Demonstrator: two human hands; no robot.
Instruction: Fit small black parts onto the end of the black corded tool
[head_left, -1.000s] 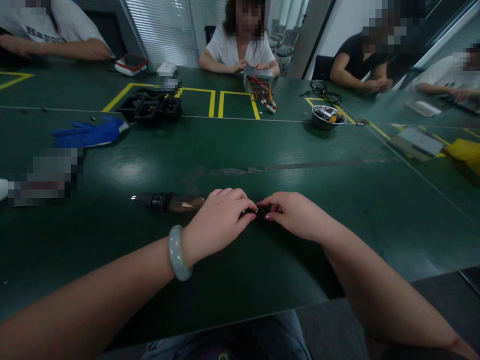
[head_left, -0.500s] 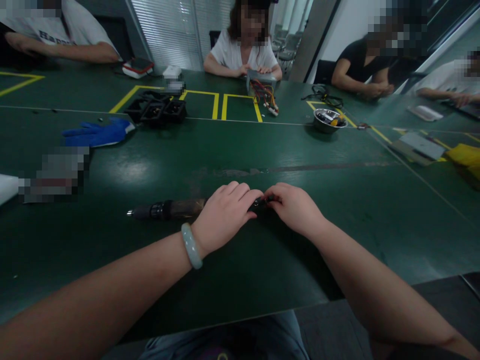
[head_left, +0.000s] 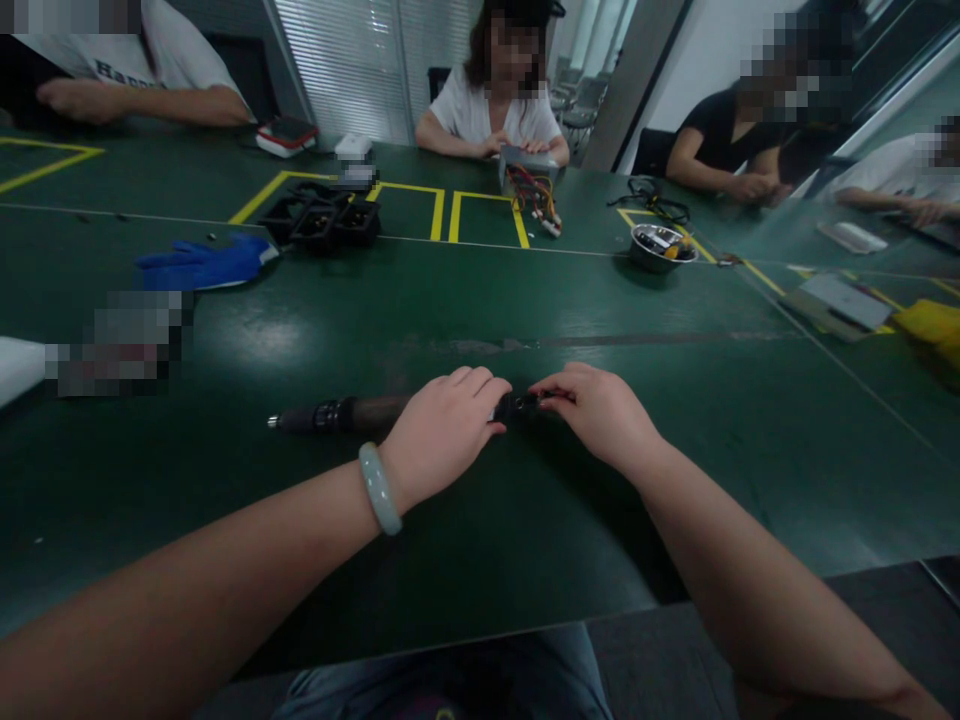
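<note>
A long dark cylindrical tool (head_left: 371, 413) lies crosswise on the green table, its small silver tip pointing left and ringed collars behind the tip. My left hand (head_left: 446, 425), with a pale green bangle at the wrist, is wrapped over the tool's right part and hides its middle. At the tool's right end, a small black end piece (head_left: 523, 402) shows between my hands. My right hand (head_left: 596, 415) pinches the far end of that piece between thumb and fingers. What exactly lies between those fingertips is too small to make out.
A blue glove (head_left: 206, 263) and black plastic parts (head_left: 321, 218) lie at left. A metal bowl (head_left: 663, 248) of small items stands at right. Across the table, a person touches a grey box with coloured wires (head_left: 531, 172). Other people sit along the far side.
My hands are slightly farther apart, and more of the black end piece shows between them. The view has shifted slightly. Both hands keep their grip.
</note>
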